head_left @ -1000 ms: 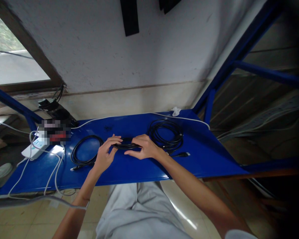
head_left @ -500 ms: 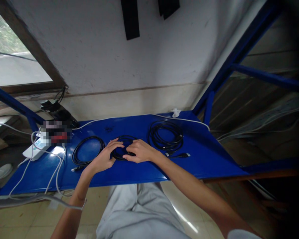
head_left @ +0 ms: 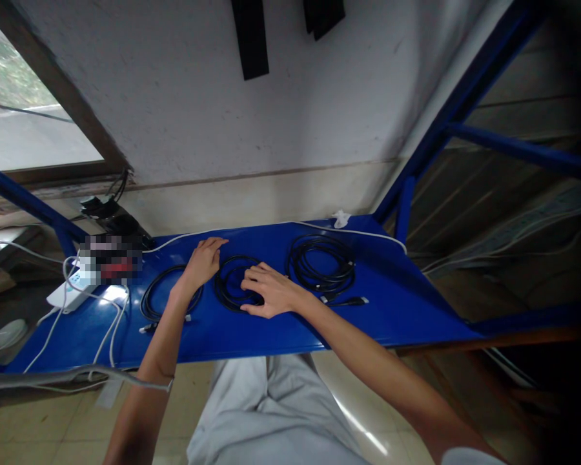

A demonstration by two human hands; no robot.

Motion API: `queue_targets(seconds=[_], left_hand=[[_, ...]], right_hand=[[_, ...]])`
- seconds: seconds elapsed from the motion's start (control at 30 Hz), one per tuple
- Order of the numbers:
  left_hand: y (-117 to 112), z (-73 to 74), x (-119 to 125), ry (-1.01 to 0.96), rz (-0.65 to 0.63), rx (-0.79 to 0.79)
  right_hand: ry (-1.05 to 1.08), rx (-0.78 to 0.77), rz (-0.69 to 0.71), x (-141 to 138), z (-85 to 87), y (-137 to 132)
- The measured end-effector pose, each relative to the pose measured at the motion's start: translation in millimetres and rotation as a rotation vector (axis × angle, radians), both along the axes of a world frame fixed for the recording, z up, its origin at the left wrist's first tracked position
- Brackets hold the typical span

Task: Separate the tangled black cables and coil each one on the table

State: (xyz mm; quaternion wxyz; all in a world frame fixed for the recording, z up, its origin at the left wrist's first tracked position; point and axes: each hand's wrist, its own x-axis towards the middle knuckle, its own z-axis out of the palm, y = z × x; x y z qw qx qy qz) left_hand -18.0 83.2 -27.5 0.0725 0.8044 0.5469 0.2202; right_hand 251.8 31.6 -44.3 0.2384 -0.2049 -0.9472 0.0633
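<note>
A coil of black cable (head_left: 229, 303) lies in the middle of the blue table. My right hand (head_left: 271, 292) rests over its right side, thumb and fingers spread; whether the fingertips press on the strands is hard to see. Left of that coil, my left hand (head_left: 204, 263) hovers just above the tabletop with its fingers stretched out and holds nothing. Under my left forearm is another coiled black cable (head_left: 148, 294), partly covered, with a connector at its near end. A thicker black cable coil (head_left: 314, 282) sits to the right of my right hand, its plug (head_left: 353, 301) pointing right.
A white power strip (head_left: 72, 290) with white cords occupies the table's left end, near a black cylindrical object (head_left: 121, 223). A white cord (head_left: 363, 231) runs along the back edge past a crumpled white scrap (head_left: 341, 219). Blue frame bars (head_left: 407, 200) rise at both sides.
My left hand has left the middle coil, moving back and slightly left. My right hand stays at the coil, its fingers more spread than before.
</note>
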Motion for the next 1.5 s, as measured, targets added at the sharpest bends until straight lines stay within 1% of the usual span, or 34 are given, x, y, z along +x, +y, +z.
queue_targets(seconds=[0.07,0.17,0.23,0.33,0.53,0.63,0.7,0.83,1.0,1.17,1.37,1.5], left_hand=[[14.0,-11.1,-2.6,0.047,0.001,-0.038],[22.7,-24.3,-5.2,0.065,-0.019,-0.076],[23.5,-29.4,-6.2,0.066,-0.014,-0.079],[23.5,-32.8,-8.1,0.048,0.030,-0.060],[23.9,-33.4,-11.6,-0.007,0.105,-0.003],[20.3,-30.8,-9.5,-0.025,0.132,0.027],[17.1,-27.6,-6.6,-0.031,0.145,0.050],[11.6,-19.8,-0.4,-0.030,0.163,0.096],[7.8,-14.4,2.7,0.002,0.190,0.154],[8.2,-15.0,0.7,0.023,0.214,0.213],[9.1,-18.3,-2.1,-0.094,0.197,0.217],[10.6,-22.4,-5.3,-0.174,0.186,0.175]], right_hand=[[0.032,-0.019,-0.004,0.9,0.5,0.2],[0.078,-0.019,-0.018,1.0,-0.4,1.5],[0.113,-0.004,-0.022,0.2,-1.1,2.4],[0.181,0.015,-0.031,-1.8,-0.8,3.5],[0.330,-0.017,-0.045,-3.2,4.1,4.7],[0.396,-0.032,-0.057,-3.2,5.8,4.3],[0.418,-0.037,-0.091,-3.1,6.5,3.6],[0.384,-0.085,-0.163,-2.1,6.5,3.3],[0.311,-0.120,-0.197,-0.4,3.1,5.5],[0.302,-0.127,-0.194,-1.4,1.7,7.0],[0.272,-0.198,-0.216,-2.8,3.1,6.8],[0.210,-0.247,-0.233,-1.8,2.7,5.9]])
